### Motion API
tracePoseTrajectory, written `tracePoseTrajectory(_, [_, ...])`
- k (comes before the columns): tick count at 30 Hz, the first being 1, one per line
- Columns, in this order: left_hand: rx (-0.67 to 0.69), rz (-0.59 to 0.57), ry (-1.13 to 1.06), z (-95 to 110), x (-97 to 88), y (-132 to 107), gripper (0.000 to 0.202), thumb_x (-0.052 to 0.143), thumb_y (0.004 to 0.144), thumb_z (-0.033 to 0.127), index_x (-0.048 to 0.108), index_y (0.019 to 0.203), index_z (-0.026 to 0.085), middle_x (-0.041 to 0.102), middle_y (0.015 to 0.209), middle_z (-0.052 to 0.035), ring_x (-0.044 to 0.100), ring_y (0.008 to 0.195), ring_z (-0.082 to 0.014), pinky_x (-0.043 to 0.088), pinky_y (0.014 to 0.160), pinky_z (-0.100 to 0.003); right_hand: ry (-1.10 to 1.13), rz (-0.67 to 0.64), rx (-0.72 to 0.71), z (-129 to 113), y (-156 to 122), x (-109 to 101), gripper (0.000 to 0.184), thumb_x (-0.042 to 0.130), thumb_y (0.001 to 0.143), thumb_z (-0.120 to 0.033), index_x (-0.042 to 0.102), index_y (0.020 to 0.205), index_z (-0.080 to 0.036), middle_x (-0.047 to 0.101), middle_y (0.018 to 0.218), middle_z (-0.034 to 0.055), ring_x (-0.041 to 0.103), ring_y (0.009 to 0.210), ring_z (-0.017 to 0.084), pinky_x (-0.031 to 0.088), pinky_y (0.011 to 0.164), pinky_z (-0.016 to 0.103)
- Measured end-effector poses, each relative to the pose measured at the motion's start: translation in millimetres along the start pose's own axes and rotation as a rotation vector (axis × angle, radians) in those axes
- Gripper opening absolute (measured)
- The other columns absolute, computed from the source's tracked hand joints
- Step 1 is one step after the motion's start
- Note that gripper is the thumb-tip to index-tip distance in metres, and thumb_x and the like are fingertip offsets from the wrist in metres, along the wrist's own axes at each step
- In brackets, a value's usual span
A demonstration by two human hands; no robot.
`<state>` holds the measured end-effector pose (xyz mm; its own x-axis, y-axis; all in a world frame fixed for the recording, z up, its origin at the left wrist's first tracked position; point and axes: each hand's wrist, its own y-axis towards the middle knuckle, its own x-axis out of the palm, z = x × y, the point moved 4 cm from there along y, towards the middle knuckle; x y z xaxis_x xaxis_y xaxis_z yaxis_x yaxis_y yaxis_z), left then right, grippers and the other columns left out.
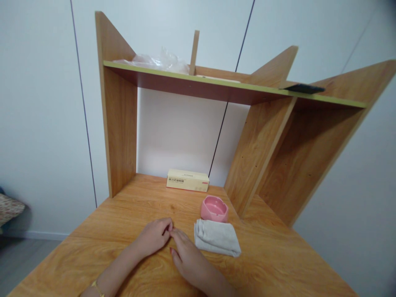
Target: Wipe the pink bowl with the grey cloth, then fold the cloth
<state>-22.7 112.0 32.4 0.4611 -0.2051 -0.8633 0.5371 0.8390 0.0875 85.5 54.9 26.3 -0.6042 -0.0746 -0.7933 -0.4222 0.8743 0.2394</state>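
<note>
My left hand (pixel 156 236) rests on the wooden desk with its fingers curled in, and nothing shows in it. Beside it lies my right hand (pixel 187 253), fingers stretched forward and thumb apart, holding nothing visible. The fingertips of both hands meet. Just right of my right hand is a folded grey cloth (pixel 218 238). Behind the cloth stands a pink ashtray (pixel 214 214) with notches in its rim. Farther back, a long cream cling film box (pixel 187 181) sits near the wall.
A wooden shelf unit (pixel 122 136) rises at the back of the desk (pixel 102 247), with an upright divider (pixel 260 140) on the right. A clear plastic bag (pixel 157 61) and a dark flat object (pixel 305 88) lie on its upper shelf. Patterned fabric (pixel 10 208) shows at far left.
</note>
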Motion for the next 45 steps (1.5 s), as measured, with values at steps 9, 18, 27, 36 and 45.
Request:
tracePoseTrajectory(9, [-0.003, -0.010, -0.005, -0.6, 0.4, 0.2, 0.015, 0.039, 0.072, 0.011, 0.050, 0.077, 0.020, 0.063, 0.084, -0.0029, 0.056, 0.081, -0.0167, 0.039, 0.069, -0.023, 0.009, 0.022, -0.017, -1.2, -0.6, -0.9, 0.046, 0.041, 0.074, -0.008, 0.043, 0.120, -0.014, 0.050, 0.122, 0.0106, 0.041, 0.118, 0.018, 0.032, 0.101, 0.035])
tracePoseTrajectory(18, [0.004, -0.012, -0.007, -0.7, 0.5, 0.3, 0.015, 0.039, 0.071, 0.011, 0.050, 0.077, 0.020, 0.062, 0.084, -0.0031, 0.056, 0.080, -0.0172, 0.039, 0.068, -0.024, 0.001, 0.010, -0.006, 2.0, -0.1, 1.8, 0.049, 0.041, 0.074, -0.007, 0.042, 0.122, -0.014, 0.049, 0.124, 0.0099, 0.039, 0.120, 0.018, 0.031, 0.102, 0.034])
tracePoseTrajectory(27, [-0.022, -0.023, 0.006, 1.6, -1.2, -0.9, 0.015, 0.039, 0.071, 0.011, 0.050, 0.077, 0.020, 0.063, 0.084, -0.0025, 0.056, 0.080, -0.0167, 0.039, 0.068, -0.023, 0.002, 0.027, -0.014, 1.0, -0.8, 1.4, 0.050, 0.041, 0.073, -0.007, 0.041, 0.123, -0.015, 0.048, 0.126, 0.0094, 0.039, 0.120, 0.018, 0.031, 0.102, 0.035])
tracePoseTrajectory(36, [-0.015, -0.006, -0.001, 1.3, -0.4, -1.3, 0.016, 0.039, 0.071, 0.011, 0.050, 0.077, 0.020, 0.062, 0.083, -0.0029, 0.056, 0.080, -0.0171, 0.038, 0.068, -0.024, -0.001, 0.002, -0.011, -0.5, -0.1, 0.0, 0.048, 0.040, 0.074, -0.008, 0.042, 0.122, -0.012, 0.049, 0.124, 0.0112, 0.040, 0.119, 0.018, 0.031, 0.102, 0.034])
tracePoseTrajectory(45, [0.002, -0.010, 0.006, -0.4, 0.2, -0.4, 0.017, 0.039, 0.070, 0.010, 0.050, 0.078, 0.020, 0.062, 0.084, -0.0031, 0.056, 0.079, -0.0170, 0.038, 0.067, -0.023, 0.000, 0.013, -0.005, -2.2, -1.0, -0.8, 0.049, 0.040, 0.075, -0.008, 0.041, 0.123, -0.013, 0.048, 0.125, 0.0112, 0.040, 0.119, 0.018, 0.031, 0.102, 0.035])
